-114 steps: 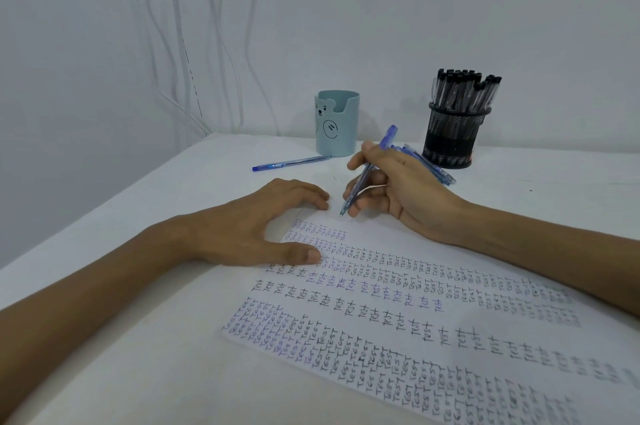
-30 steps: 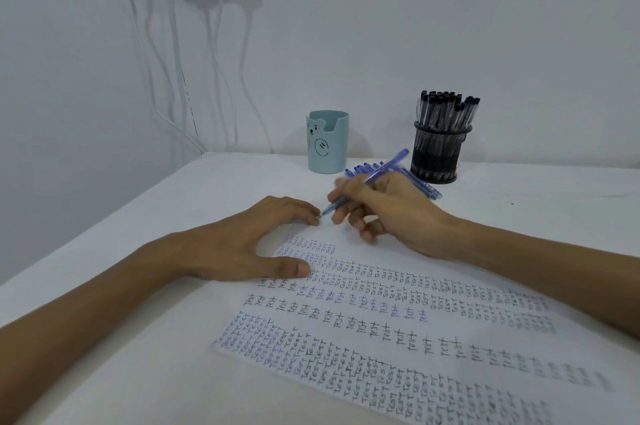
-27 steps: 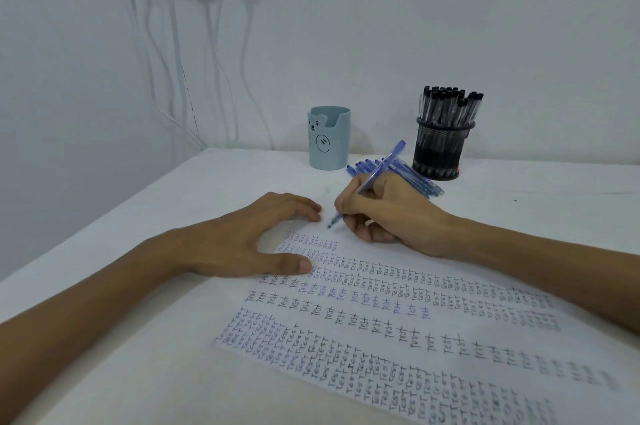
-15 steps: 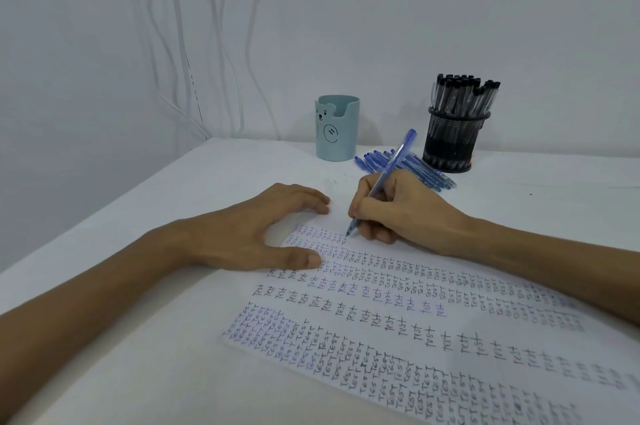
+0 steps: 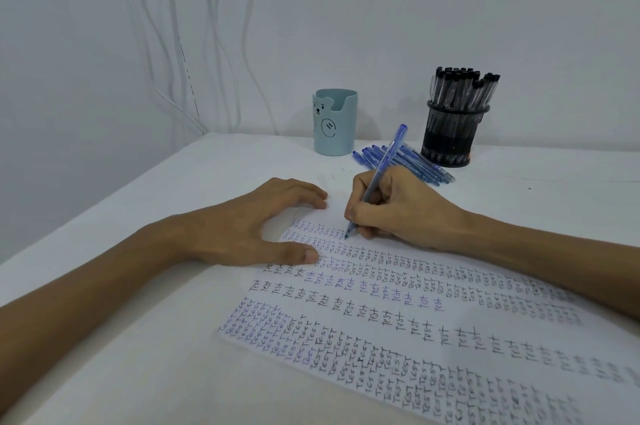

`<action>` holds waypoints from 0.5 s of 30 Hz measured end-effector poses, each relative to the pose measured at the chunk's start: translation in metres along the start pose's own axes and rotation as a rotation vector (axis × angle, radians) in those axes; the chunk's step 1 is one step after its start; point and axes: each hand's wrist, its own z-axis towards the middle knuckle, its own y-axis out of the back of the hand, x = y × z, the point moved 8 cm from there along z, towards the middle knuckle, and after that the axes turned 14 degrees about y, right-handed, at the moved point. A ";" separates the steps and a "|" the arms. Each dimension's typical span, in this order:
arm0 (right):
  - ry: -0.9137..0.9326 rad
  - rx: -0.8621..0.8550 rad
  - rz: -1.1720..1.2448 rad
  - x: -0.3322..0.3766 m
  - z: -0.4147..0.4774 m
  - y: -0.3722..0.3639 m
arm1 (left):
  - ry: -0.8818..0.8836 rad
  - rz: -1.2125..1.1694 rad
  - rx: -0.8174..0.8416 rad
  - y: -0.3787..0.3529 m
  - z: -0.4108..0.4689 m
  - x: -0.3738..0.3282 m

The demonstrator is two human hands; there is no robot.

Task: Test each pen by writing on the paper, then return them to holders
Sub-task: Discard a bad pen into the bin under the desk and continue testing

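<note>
The pen [image 5: 383,164] you write with is see-through blue with a darker blue tip. Your paper [image 5: 346,327] is white and filled with slanting rows of the word TEST, mostly in black ink, some in blue-violet. The loose pens [image 5: 415,163] lying behind it are the same blue. Your cup [image 5: 335,127] is pale blue-green, with a bear face drawn in dark lines. The mesh holder [image 5: 452,137] is black, and its black-capped pens [image 5: 462,89] have clear bodies. The table [image 5: 173,189] and wall [image 5: 415,9] are white.
</note>
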 end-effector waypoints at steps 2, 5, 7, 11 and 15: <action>-0.005 -0.006 -0.013 -0.001 0.000 0.001 | 0.000 0.007 -0.001 0.000 0.001 0.001; -0.019 -0.001 -0.019 -0.002 0.001 0.001 | 0.006 0.014 0.002 -0.001 0.001 0.001; -0.023 0.000 -0.025 -0.002 0.002 0.000 | 0.006 0.014 0.001 0.000 0.001 0.001; -0.037 -0.025 -0.015 -0.004 0.002 0.002 | 0.011 0.015 0.007 0.000 0.000 0.001; -0.039 -0.023 0.001 -0.005 0.002 0.002 | 0.006 0.015 0.006 0.000 0.000 0.001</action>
